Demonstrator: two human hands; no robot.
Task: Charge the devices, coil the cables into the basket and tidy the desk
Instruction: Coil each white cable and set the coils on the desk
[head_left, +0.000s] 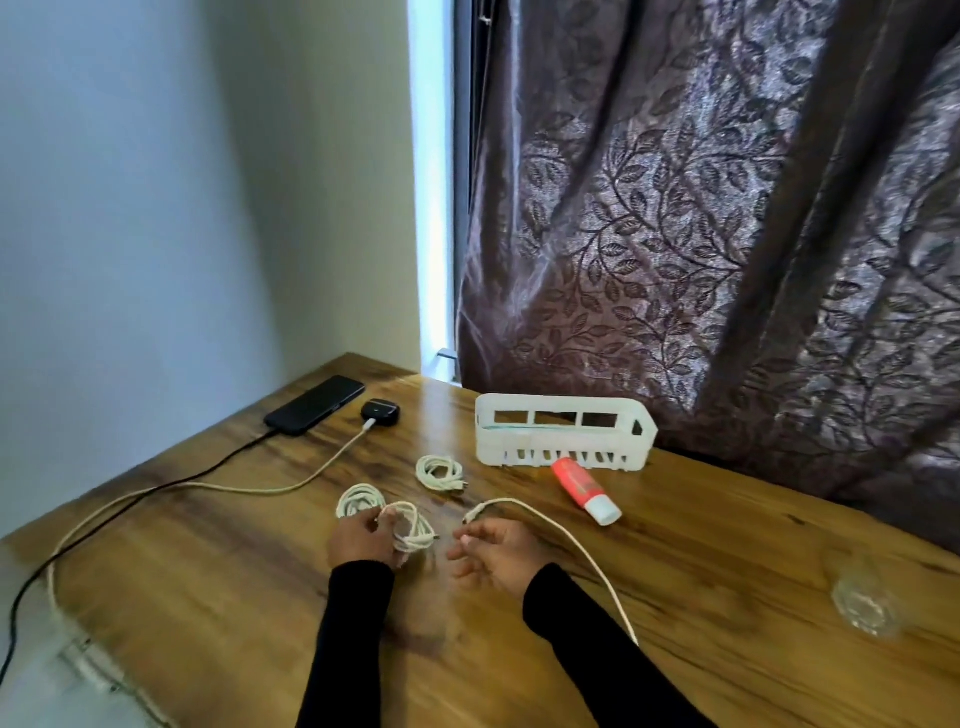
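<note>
Left hand (363, 538) fingers grip a coiled white cable (410, 530) on the bench (727, 597), in front of the white basket (563, 432); right hand (496, 558) fingers hang loosely spread, holding nothing.

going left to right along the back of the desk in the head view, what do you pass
phone → earbud case → small coiled cable → white basket → orange tube → clear glass object, nearer the front edge.
</note>
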